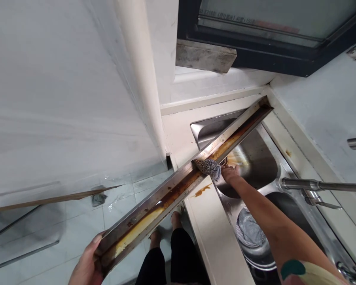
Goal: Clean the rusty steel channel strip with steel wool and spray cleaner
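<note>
Gripping the near end of the trough (172, 194), the left hand (87, 263) seemed to steady the part overhanging the front edge of the counter (206, 225). Just past that edge, the right hand (230, 174) pinched a scrubber (207, 168) set into the channel. Beyond, the trough bridged the sink (265, 158), its far end near the counter's back corner, probably for support.

One metal trough (178, 192), one grey scrubber (208, 167), two sink basins (259, 152), two feet (176, 219)
</note>
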Demonstrator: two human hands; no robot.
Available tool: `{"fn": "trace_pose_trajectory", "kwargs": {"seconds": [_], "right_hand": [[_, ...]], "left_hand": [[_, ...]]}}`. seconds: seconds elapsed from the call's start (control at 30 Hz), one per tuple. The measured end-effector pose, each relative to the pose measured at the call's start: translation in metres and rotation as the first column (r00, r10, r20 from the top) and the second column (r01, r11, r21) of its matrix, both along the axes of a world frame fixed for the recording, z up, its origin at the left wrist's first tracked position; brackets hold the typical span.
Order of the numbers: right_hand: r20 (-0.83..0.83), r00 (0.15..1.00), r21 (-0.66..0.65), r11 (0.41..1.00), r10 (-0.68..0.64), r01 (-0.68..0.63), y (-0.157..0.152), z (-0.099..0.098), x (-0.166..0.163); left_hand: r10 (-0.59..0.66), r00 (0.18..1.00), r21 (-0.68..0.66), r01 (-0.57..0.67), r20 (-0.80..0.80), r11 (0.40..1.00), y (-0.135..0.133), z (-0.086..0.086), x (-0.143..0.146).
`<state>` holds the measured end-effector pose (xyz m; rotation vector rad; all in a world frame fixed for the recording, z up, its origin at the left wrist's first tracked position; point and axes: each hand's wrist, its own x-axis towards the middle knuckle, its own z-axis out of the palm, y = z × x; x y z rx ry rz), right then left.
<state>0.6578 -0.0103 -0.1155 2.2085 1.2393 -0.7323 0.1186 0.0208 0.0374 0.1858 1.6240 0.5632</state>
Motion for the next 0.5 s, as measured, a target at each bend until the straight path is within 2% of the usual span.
{"fn": "trace_pose_trajectory", "kwargs": {"seconds": [0.17,0.5], "right_hand": [[-0.052,0.992,0.024,0.993,-0.117,0.118,-0.003,0.015,0.011],[-0.326,0.934,0.176,0.961,-0.145,0.211,-0.019,0.03,0.008]], "left_hand": [[-0.006,0.999,0.001,0.007,-0.044,1.0,0.001,0.002,0.003],[-0.02,1.0,-0.007,0.02,-0.02,1.0,0.002,-0.001,-0.001]]}}
